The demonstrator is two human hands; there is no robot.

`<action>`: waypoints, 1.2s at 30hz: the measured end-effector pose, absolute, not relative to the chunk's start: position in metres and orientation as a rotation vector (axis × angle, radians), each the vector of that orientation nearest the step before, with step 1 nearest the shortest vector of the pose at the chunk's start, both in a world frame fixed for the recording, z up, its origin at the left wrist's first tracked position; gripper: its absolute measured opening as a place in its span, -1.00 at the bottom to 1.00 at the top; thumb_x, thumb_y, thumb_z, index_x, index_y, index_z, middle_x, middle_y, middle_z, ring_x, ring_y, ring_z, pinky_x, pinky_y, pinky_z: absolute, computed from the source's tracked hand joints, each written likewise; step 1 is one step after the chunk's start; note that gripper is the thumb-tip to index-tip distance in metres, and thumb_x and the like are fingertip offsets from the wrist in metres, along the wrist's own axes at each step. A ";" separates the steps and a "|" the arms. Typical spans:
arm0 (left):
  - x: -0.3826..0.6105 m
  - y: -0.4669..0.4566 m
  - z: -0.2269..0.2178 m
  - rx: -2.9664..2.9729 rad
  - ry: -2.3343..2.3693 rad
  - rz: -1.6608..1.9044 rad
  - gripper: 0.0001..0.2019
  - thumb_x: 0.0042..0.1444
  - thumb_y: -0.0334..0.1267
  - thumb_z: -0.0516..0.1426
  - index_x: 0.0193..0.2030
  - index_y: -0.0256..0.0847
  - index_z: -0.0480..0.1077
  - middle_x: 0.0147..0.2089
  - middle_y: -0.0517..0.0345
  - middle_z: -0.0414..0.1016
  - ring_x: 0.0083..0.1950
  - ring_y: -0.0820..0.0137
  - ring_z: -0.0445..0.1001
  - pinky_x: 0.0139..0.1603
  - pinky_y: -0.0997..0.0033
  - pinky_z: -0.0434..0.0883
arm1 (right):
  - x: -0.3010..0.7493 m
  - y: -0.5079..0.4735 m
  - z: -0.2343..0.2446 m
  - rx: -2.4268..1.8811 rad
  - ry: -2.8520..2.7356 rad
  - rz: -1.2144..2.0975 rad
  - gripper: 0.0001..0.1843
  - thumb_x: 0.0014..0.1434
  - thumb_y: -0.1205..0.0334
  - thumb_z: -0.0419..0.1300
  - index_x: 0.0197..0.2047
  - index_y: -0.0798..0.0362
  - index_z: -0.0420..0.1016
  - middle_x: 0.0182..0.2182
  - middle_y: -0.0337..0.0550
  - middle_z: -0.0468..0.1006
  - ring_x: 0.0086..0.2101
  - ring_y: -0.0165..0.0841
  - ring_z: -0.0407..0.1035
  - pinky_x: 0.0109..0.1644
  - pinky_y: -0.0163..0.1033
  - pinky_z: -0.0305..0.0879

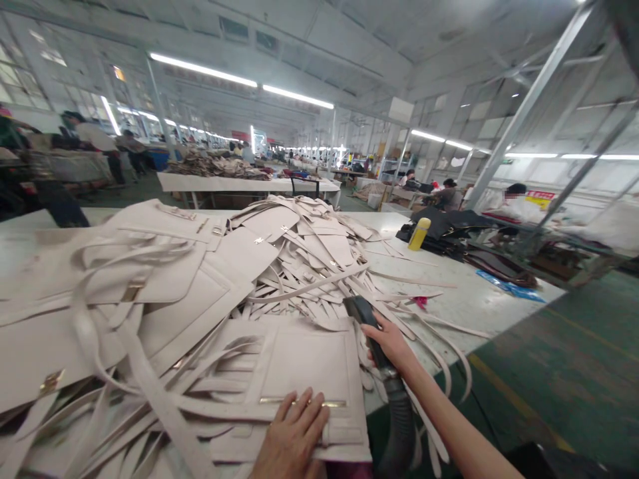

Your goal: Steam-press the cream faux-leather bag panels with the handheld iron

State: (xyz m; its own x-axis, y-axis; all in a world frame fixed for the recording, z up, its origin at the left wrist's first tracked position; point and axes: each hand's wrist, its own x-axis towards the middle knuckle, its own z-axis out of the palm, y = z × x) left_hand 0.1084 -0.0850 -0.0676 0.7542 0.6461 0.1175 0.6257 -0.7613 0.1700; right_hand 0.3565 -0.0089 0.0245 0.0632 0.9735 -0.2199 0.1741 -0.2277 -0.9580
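Observation:
My left hand (294, 436) lies flat on a beige leather-like panel (309, 359), fingers stretched over a gold zipper (334, 404) near its lower edge. My right hand (389, 342) is wrapped round a black handheld nozzle (363, 313). A ribbed black hose (399, 426) runs down from it past the table's edge. The nozzle's tip is over the panel's upper right corner; whether it touches cannot be told. Long beige straps (144, 379) lie across the pieces left of my left hand. Behind the panel rises a heap of beige pieces (309, 246) with small metal fittings.
The white table (479, 293) ends at the right, above a green floor (589, 352). Strap ends hang over that edge. A yellow bottle (418, 234) stands beside black pieces (449, 229) at the far right. Another worktable (224, 181) stands behind; several people work farther off.

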 end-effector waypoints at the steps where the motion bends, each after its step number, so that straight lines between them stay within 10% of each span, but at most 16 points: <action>1: 0.109 -0.085 -0.067 2.816 1.042 0.255 -0.27 -0.16 -0.36 0.06 0.24 -0.05 0.00 0.30 0.15 0.00 0.27 0.12 0.00 0.20 -0.01 0.00 | 0.362 -0.023 0.024 -1.535 -1.194 1.276 -0.57 0.06 0.06 0.08 -0.02 0.04 0.17 -0.69 -0.42 0.26 -0.73 -0.44 0.25 -0.75 -0.39 0.22; 10: 0.162 -0.079 -0.033 2.527 1.157 0.268 -0.73 0.14 -0.17 -0.04 -0.04 -0.10 0.31 0.00 0.11 0.40 0.05 0.23 0.30 0.04 0.08 0.21 | 0.366 -0.089 0.013 -1.569 -1.289 1.422 -0.24 0.00 -0.03 0.12 0.18 0.11 -0.06 -0.71 -0.39 0.30 -0.76 -0.39 0.26 -0.78 -0.39 0.21; 18: 0.200 -0.093 -0.030 2.647 0.825 0.333 -0.42 0.06 0.13 -0.02 0.16 -0.13 0.13 0.18 -0.05 0.20 0.24 0.12 0.04 0.18 -0.17 -0.07 | 0.357 -0.100 0.052 -1.553 -1.514 1.367 -0.30 0.02 0.14 0.14 0.20 0.10 0.00 -0.74 -0.40 0.32 -0.75 -0.42 0.23 -0.74 -0.42 0.18; 24: 0.062 -0.071 -0.008 2.503 1.629 0.237 -0.60 0.08 -0.20 0.03 0.10 -0.10 0.22 0.18 0.00 0.23 0.21 0.12 0.13 0.17 -0.29 -0.19 | 0.335 -0.112 0.058 -1.460 -1.543 1.691 -0.35 -0.03 0.26 0.12 0.17 0.06 0.12 -0.72 -0.39 0.32 -0.75 -0.45 0.25 -0.74 -0.46 0.13; 36: 0.004 -0.080 -0.045 2.736 1.533 0.456 -0.44 0.07 -0.34 0.00 0.24 -0.01 0.02 0.21 0.13 0.19 0.24 0.23 0.09 0.23 0.01 0.03 | 0.275 -0.008 0.040 -1.401 -1.608 1.886 -0.75 0.11 0.07 0.00 -0.20 0.04 0.25 -0.66 -0.31 0.35 -0.74 -0.39 0.31 -0.74 -0.40 0.20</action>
State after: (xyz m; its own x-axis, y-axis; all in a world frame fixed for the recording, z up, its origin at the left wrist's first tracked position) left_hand 0.0040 -0.0799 -0.0448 0.4907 0.8312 0.2616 0.8391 -0.5316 0.1152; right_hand 0.2750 -0.0081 0.0402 -0.4832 0.7362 -0.4739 0.3516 -0.3326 -0.8751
